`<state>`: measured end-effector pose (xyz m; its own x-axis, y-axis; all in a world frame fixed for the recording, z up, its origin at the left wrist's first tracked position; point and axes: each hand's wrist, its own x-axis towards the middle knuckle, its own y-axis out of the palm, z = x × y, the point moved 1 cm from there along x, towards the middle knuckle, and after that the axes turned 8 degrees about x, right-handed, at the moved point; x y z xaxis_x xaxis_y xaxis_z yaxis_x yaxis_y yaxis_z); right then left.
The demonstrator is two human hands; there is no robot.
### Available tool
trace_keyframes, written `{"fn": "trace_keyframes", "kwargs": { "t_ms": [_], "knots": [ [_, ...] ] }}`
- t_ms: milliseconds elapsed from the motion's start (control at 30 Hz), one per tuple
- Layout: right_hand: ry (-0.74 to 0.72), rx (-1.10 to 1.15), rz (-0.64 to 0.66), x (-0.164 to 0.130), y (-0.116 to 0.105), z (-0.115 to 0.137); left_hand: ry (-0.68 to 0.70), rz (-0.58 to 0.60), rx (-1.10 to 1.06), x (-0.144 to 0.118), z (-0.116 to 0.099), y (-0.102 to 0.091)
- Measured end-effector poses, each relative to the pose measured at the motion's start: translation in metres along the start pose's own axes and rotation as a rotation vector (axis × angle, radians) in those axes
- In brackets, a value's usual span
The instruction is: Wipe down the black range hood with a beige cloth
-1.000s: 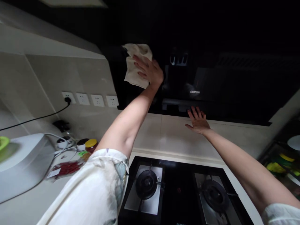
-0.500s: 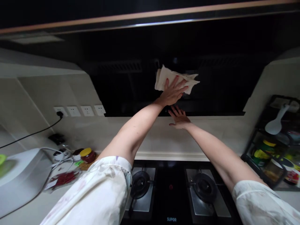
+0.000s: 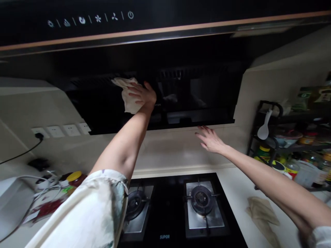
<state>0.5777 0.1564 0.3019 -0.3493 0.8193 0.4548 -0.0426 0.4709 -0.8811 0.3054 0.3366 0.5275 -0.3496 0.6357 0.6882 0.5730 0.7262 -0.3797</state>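
My left hand presses a cream cloth flat against the glossy black front panel of the range hood, its fingers spread over the cloth. Part of the cloth bunches out past the fingertips at the upper left. Lower and to the right, my right hand holds nothing. Its fingers are apart, and the fingertips are at the pale wall just under the hood's bottom edge.
Below is a black gas stove with two burners. A second, brownish cloth lies on the counter to its right. A black rack with a white ladle and jars stands at right. Left are wall sockets and a yellow-lidded jar.
The view has swung right. My left hand has slid the cloth leftward across the hood panel. My right hand has shifted right along the hood's lower edge.
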Motion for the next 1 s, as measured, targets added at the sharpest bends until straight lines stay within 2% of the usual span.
{"fn": "trace_keyframes", "kwargs": {
  "t_ms": [100,167,233,367,500,567,667,733,900,1000],
  "knots": [
    [0.098,-0.013,-0.046,-0.001,-0.014,-0.023,-0.158,-0.028,-0.028,-0.021,-0.048,0.024],
    [0.130,-0.016,-0.116,0.006,-0.030,-0.038,-0.086,-0.015,-0.033,-0.045,-0.068,0.042],
    [0.150,-0.015,-0.212,0.016,-0.047,-0.059,0.090,0.020,-0.004,-0.073,-0.078,0.058],
    [0.224,-0.004,-0.386,0.035,-0.070,-0.114,0.564,0.170,0.154,-0.122,-0.091,0.080],
    [0.287,0.017,-0.370,0.048,-0.066,-0.158,1.096,0.382,0.303,-0.148,-0.108,0.093],
    [0.306,0.013,-0.327,0.051,-0.057,-0.166,1.228,0.431,0.345,-0.151,-0.113,0.096],
    [0.358,-0.050,-0.300,0.052,-0.045,-0.164,1.285,0.430,0.353,-0.146,-0.113,0.096],
    [0.389,-0.094,-0.316,0.053,-0.042,-0.158,1.276,0.408,0.339,-0.139,-0.108,0.093],
    [0.465,-0.099,-0.327,0.051,-0.051,-0.144,1.066,0.255,0.272,-0.106,-0.093,0.077],
    [0.485,-0.077,-0.313,0.049,-0.056,-0.142,0.994,0.240,0.215,-0.082,-0.076,0.064]
  ]
}}
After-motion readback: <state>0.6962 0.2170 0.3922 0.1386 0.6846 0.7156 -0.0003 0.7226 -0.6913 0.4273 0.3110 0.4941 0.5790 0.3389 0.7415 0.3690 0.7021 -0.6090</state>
